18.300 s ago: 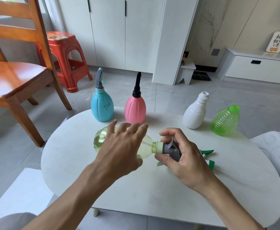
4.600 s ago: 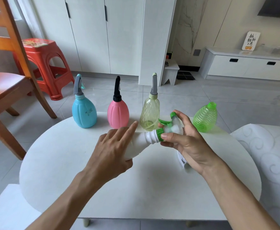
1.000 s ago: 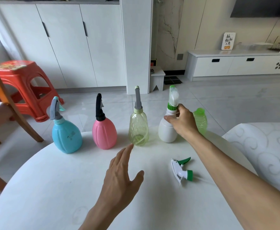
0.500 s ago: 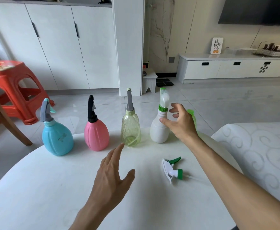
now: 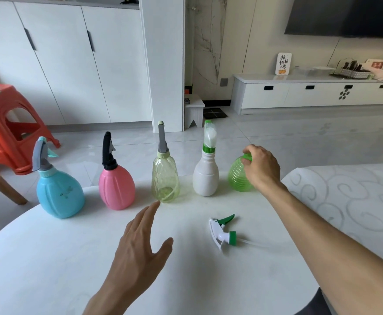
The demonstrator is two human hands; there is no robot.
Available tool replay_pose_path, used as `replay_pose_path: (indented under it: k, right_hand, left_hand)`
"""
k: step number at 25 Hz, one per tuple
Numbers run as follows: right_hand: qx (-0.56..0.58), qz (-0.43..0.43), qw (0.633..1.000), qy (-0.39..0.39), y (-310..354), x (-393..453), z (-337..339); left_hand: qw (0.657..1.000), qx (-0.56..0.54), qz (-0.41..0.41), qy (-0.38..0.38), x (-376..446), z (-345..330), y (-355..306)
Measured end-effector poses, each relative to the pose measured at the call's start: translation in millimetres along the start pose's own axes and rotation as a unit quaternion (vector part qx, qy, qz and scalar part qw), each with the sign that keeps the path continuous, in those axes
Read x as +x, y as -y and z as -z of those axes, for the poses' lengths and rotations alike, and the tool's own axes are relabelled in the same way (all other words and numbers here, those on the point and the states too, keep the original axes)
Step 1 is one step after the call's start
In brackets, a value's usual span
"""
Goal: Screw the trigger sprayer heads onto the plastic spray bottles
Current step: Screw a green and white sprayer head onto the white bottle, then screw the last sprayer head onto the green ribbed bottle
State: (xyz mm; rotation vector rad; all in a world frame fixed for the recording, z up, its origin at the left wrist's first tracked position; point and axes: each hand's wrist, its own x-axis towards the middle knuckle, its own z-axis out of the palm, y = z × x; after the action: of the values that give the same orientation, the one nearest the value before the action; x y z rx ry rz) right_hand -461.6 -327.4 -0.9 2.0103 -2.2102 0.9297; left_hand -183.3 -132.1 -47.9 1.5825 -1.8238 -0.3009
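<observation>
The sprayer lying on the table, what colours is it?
The loose sprayer is white with a green trigger and green screw collar, seen in the head view.

A round white desk (image 5: 49,269) carries five upright spray bottles in a row: blue (image 5: 59,194), pink (image 5: 116,186), pale yellow (image 5: 165,178), white (image 5: 206,177), green (image 5: 239,178). A loose white-and-green sprayer head (image 5: 222,233) lies nearer the front.

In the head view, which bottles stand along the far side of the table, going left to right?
blue bottle → pink bottle → pale yellow-green bottle → white bottle → green ribbed bottle, with the right hand at its neck.
</observation>
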Motion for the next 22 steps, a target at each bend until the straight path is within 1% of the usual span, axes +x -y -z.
replay_pose_path:
  k: [2, 4, 5, 6, 7, 9, 12, 15, 18, 19, 20, 21, 22]
  right_hand:
    - [0.005, 0.014, 0.999, -0.049, 4.9, -15.4, 21.7]
    - [0.048, 0.032, 0.993, -0.105, 15.3, -36.8, 49.9]
    - [0.08, 0.045, 0.989, -0.116, 23.2, -51.8, 62.2]
    - [0.115, 0.057, 0.986, -0.107, 32.3, -69.0, 71.6]
    - [0.152, 0.068, 0.983, -0.082, 43.2, -87.2, 76.7]
    - [0.239, 0.075, 0.968, 0.002, 68.3, -123.9, 74.8]
    - [0.367, 0.082, 0.918, 0.125, 95.8, -155.9, 58.9]
    - [0.431, 0.086, 0.876, 0.197, 100.6, -163.7, 46.2]
    - [0.453, 0.074, 0.847, 0.269, 100.2, -162.5, 41.8]
    - [0.445, 0.063, 0.846, 0.287, 97.1, -159.7, 41.1]
    - [0.409, 0.05, 0.863, 0.291, 91.5, -155.0, 40.6]
    - [0.323, 0.043, 0.904, 0.277, 83.3, -148.2, 39.9]
    - [0.184, 0.046, 0.947, 0.26, 72.9, -142.2, 39.3]
  left_hand:
    - [1.0, -0.005, -0.006, 0.0, 0.2, -0.4, -1.8]
    - [1.0, -0.022, -0.01, -0.001, -0.5, 0.0, -6.7]
    - [0.999, -0.041, -0.01, -0.001, -1.7, 1.4, -10.2]
    - [0.998, -0.067, -0.008, 0.005, -2.4, 3.1, -14.6]
    - [0.996, -0.088, -0.007, 0.013, -3.0, 5.2, -19.2]
    - [0.995, -0.095, -0.026, 0.021, -6.9, 9.5, -26.7]
    - [0.996, -0.063, -0.052, 0.016, -12.0, 13.5, -31.1]
    - [0.998, -0.025, -0.051, -0.006, -15.2, 19.2, -27.7]
    - [0.999, 0.031, -0.042, -0.012, -20.0, 21.3, -21.8]
    - [0.997, 0.06, -0.043, -0.008, -20.7, 21.0, -19.9]
    - [0.994, 0.094, -0.046, -0.003, -20.5, 20.5, -17.5]
    - [0.991, 0.124, -0.046, 0.0, -19.8, 20.4, -15.2]
    - [0.989, 0.14, -0.04, 0.002, -18.5, 20.6, -13.5]
